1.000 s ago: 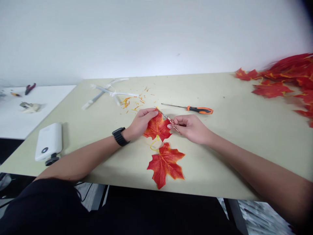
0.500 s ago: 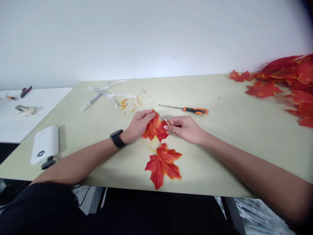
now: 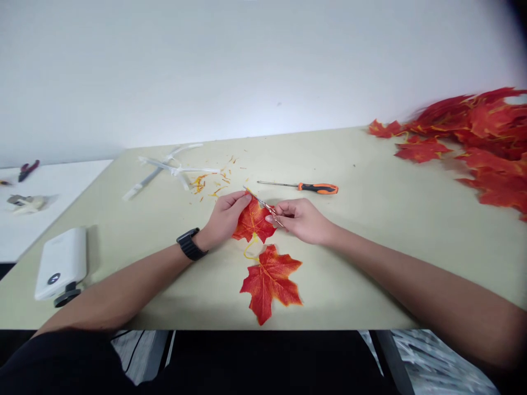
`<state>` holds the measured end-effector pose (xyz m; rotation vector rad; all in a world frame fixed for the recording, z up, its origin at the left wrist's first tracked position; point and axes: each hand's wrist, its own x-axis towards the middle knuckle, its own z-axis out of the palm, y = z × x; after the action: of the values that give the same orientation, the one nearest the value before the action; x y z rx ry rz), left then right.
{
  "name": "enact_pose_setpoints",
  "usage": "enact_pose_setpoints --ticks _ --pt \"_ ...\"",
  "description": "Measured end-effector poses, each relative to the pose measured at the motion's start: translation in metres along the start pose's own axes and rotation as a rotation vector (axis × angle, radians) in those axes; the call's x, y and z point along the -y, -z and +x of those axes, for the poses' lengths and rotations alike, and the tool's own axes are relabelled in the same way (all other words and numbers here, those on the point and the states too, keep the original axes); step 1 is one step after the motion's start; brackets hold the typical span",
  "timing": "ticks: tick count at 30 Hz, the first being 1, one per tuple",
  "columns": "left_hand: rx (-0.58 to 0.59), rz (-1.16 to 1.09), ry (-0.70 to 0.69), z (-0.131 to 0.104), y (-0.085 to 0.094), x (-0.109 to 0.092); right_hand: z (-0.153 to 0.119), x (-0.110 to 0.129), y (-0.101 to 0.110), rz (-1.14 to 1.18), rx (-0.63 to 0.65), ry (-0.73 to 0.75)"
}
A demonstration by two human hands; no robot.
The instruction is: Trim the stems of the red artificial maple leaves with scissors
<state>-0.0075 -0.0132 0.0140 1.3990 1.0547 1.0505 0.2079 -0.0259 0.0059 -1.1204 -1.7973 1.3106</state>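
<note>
Between thumb and fingers, my left hand (image 3: pixel 225 217) pinches the left edge of a red maple leaf (image 3: pixel 254 219). My right hand (image 3: pixel 302 220) grips small metal scissors (image 3: pixel 267 207), whose blades lie along the leaf's upper edge and point up and left. A yellow stem (image 3: pixel 247 252) joins this leaf to a second red leaf (image 3: pixel 272 281), which lies flat near the table's front edge. Yellow and orange scraps (image 3: pixel 200 182) are scattered on the table beyond my left hand.
An orange and black screwdriver (image 3: pixel 318 188) lies behind my right hand. Whitish plastic strips (image 3: pixel 158 170) are at the back left, a white power bank (image 3: pixel 62 263) at the left. Red leaves (image 3: pixel 486 131) are heaped at the right. Pliers (image 3: pixel 28 170) rest on a white table.
The view has shifted, so most things appear further left and slightly lower. Both hands keep their hold on the leaf and the scissors.
</note>
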Motion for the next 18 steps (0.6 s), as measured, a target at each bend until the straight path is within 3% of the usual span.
enact_pose_setpoints --ticks 18 --pt "0.028 0.044 -0.003 0.0003 -0.0014 0.0014 0.0002 0.0008 -0.0005 -0.003 0.006 -0.024"
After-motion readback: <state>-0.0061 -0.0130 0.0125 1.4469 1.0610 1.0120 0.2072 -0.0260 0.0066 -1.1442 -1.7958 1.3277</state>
